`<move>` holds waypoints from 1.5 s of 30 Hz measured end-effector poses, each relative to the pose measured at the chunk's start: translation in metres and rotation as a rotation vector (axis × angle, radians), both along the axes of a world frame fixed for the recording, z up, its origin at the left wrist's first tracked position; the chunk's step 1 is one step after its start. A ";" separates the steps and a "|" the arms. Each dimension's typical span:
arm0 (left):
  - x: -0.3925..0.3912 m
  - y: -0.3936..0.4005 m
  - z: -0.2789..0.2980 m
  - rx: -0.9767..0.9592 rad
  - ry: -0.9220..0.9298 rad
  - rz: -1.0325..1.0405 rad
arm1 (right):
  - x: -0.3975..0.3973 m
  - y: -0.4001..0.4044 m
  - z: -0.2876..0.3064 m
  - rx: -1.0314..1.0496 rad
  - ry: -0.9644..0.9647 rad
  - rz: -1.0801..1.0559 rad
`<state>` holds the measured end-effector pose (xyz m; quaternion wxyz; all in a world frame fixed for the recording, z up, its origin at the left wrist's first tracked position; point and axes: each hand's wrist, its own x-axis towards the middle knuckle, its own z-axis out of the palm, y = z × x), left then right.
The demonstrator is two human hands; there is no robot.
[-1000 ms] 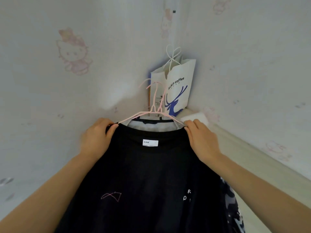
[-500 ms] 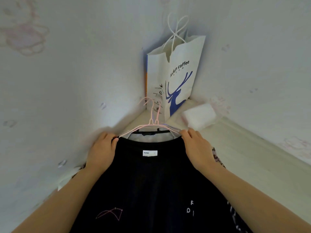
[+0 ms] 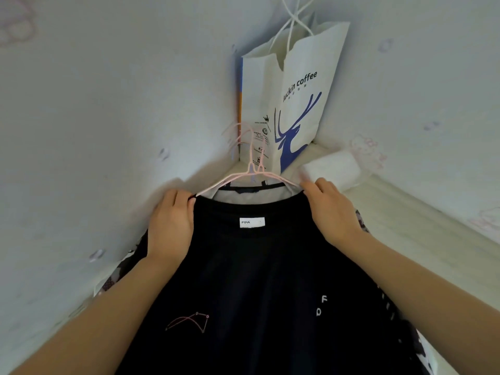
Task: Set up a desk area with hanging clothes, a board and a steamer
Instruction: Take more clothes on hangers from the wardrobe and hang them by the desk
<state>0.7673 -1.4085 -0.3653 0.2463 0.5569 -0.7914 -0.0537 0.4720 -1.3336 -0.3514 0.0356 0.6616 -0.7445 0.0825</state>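
Observation:
A black T-shirt (image 3: pixel 251 280) with a white neck label hangs on pink wire hangers (image 3: pixel 250 169) in front of me. My left hand (image 3: pixel 170 226) grips its left shoulder and my right hand (image 3: pixel 332 212) grips its right shoulder, both at the collar edge. Behind the black shirt I see the collar of a light garment (image 3: pixel 243 194) on the same bunch of hangers. Patterned dark-and-white cloth (image 3: pixel 384 304) shows at both sides beneath the shirt. The hanger hooks are blurred against the bag behind them.
A white paper coffee bag (image 3: pixel 297 85) with a blue deer stands in the corner of two pale patterned walls. A white folded pack (image 3: pixel 332 169) lies beside it on the pale desk surface (image 3: pixel 422 231) along the right wall.
The view has tipped down and drawn closer to the corner. The bag and the white pack look larger and higher. Both hands keep their hold on the shirt's shoulders.

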 end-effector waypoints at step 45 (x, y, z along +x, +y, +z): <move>0.014 0.087 0.039 0.397 -0.490 0.092 | 0.004 0.118 0.023 0.374 -0.018 -0.028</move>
